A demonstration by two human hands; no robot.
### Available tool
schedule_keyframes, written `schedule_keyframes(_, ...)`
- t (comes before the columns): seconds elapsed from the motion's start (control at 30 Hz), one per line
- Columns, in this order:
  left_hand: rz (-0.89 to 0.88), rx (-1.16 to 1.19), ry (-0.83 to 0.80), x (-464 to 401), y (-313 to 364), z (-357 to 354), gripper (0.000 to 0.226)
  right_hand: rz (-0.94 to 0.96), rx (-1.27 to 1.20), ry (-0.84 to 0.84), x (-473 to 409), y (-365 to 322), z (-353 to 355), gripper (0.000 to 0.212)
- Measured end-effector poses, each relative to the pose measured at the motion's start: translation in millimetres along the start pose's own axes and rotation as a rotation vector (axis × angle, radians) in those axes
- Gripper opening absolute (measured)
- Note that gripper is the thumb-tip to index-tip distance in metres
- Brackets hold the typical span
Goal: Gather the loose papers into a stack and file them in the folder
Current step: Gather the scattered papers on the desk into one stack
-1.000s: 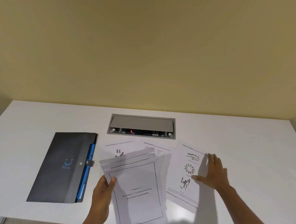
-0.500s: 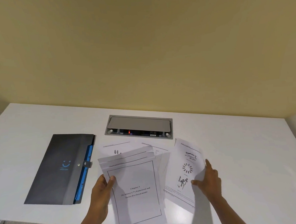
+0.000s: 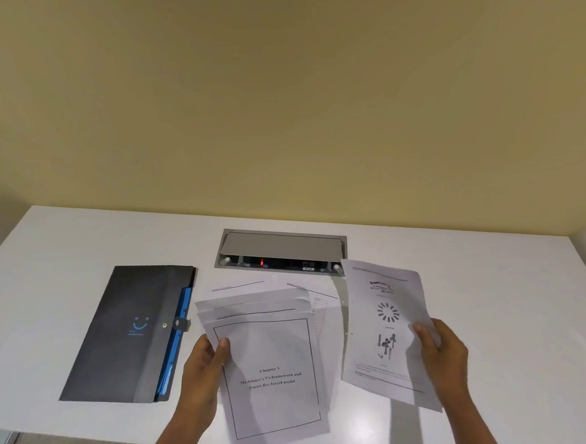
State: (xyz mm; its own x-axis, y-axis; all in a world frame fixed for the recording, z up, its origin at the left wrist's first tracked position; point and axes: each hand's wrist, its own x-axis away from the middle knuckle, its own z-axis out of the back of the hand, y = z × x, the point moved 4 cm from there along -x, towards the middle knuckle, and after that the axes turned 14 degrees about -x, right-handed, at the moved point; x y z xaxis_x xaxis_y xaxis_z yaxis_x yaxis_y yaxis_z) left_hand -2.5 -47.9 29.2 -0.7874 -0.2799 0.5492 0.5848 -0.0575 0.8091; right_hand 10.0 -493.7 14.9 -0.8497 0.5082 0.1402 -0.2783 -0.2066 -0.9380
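My left hand (image 3: pixel 201 371) grips the left edge of a small stack of papers (image 3: pixel 270 370), whose top sheet reads "Chapter 3" inside a black frame. My right hand (image 3: pixel 440 353) holds a single printed sheet (image 3: pixel 383 326) with diagrams by its right edge, lifted off the table and tilted. Two more loose sheets (image 3: pixel 240 288) (image 3: pixel 320 299) lie flat on the table behind the stack, partly covered by it. The dark grey folder (image 3: pixel 130 331), with a blue smiley mark and blue inner tabs, lies shut to the left of the stack.
The white table (image 3: pixel 513 311) ends at a yellow wall behind. A grey cable box (image 3: pixel 279 250) with a raised lid is set into the table behind the papers. The table's front edge runs just below my left hand.
My right hand has closed on the diagram sheet and lifted it off the table, tilting it upward. My left hand keeps hold of the stack in about the same place.
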Motion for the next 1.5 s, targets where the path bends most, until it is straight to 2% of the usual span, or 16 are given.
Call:
schedule_keyframes(0.2,-0.008,-0.001,-0.011,1.1,17.7,-1.9,0.018,-0.047,-0.226,-0.118,11.3,-50.8,-29.1,0.011)
schedule_keyframes(0.47,0.027,0.039,-0.003,-0.3,20.3,0.9,0.017,-0.151,-0.285,-0.538,66.0,-57.2,-123.1,0.026)
schedule_keyframes(0.6,0.081,0.064,0.030,-3.3,8.4,8.6,0.015,-0.256,-0.306,-0.658,92.6,-47.7,-147.6,0.030)
schedule_keyframes(0.73,0.127,0.057,0.030,-3.4,-3.2,13.8,0.025,-0.325,-0.294,-0.704,105.6,-41.0,-155.3,0.027)
schedule_keyframes(1.03,0.190,-0.039,-0.005,-3.7,-15.9,10.8,0.018,-0.441,-0.224,-0.827,112.7,-42.6,-161.8,0.025)
schedule_keyframes(1.17,0.138,0.005,0.021,-4.9,-15.1,18.3,0.018,-0.506,-0.191,-0.873,99.9,-44.7,-166.0,0.040)
schedule_keyframes(1.23,0.104,0.036,0.049,-2.9,-13.7,23.8,0.016,-0.445,-0.139,-0.804,81.6,-41.6,-168.7,0.041)
schedule_keyframes(1.3,0.087,0.064,0.083,-2.6,-14.4,28.8,0.018,-0.246,-0.002,-0.674,54.2,-35.3,-171.7,0.026)
schedule_keyframes(1.33,0.081,0.073,0.105,-3.1,-15.2,32.2,0.021,-0.157,0.105,-0.649,40.9,-31.2,-174.1,0.030)
schedule_keyframes(1.43,0.070,0.071,0.166,-3.9,-19.3,44.4,0.021,0.035,0.511,-0.611,3.0,-12.7,-184.2,0.097)
schedule_keyframes(1.5,0.065,0.073,0.177,-2.3,-21.6,51.8,0.020,0.078,0.733,-0.612,-17.5,6.9,-188.5,0.125)
